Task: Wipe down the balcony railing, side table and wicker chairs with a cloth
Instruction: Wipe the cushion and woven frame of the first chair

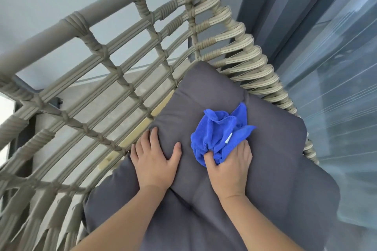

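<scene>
I look down into a beige wicker chair (114, 71) with a grey cushion (275, 144) on its seat and back. A crumpled blue cloth (219, 128) lies on the cushion. My right hand (230, 167) holds the cloth's near edge, thumb tucked into its folds, and presses it against the cushion. My left hand (155, 159) rests flat on the cushion's left edge with fingers spread, next to the chair's woven side.
The chair's curved top rail (102, 4) and lattice side fill the left. A glass door or panel (336, 71) stands close on the right. Stone floor (114, 96) and a pale wall show through the weave.
</scene>
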`<action>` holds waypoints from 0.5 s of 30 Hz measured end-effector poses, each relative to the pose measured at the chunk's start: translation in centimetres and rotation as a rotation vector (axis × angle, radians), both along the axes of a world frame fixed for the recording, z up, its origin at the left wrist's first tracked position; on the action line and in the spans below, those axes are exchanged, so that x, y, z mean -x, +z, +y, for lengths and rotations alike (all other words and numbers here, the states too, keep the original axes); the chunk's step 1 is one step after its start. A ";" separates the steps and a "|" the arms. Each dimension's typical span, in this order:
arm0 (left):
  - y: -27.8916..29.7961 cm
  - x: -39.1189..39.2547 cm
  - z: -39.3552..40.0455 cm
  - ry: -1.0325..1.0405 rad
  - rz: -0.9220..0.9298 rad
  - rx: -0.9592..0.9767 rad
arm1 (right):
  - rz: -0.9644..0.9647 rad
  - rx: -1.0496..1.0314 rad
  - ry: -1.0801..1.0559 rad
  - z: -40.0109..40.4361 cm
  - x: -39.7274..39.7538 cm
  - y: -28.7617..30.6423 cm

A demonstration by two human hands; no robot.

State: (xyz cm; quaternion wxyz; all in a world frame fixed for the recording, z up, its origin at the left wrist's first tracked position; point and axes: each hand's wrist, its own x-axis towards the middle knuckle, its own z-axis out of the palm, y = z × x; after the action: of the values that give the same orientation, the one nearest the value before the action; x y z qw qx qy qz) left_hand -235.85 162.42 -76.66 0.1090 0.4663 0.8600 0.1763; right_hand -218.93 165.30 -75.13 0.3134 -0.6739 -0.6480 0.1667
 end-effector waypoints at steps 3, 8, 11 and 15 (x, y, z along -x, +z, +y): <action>0.4 -0.2 -0.1 0.000 0.001 0.008 | -0.017 0.017 0.003 -0.2 0.1 0.3; 0.3 0.0 -0.3 0.000 0.025 0.003 | -0.049 0.037 0.008 -0.3 0.0 0.4; 0.1 -0.1 -0.3 -0.005 0.026 -0.001 | -0.063 0.023 0.017 -0.2 -0.1 -0.2; -0.3 -0.1 0.0 -0.007 0.037 0.012 | -0.081 -0.009 0.009 -0.2 0.0 -0.4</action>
State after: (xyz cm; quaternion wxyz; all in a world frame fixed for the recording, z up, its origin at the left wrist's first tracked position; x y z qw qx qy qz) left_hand -235.76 162.41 -76.92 0.0964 0.4718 0.8613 0.1620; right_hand -218.92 165.07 -75.52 0.2893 -0.6758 -0.6639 0.1375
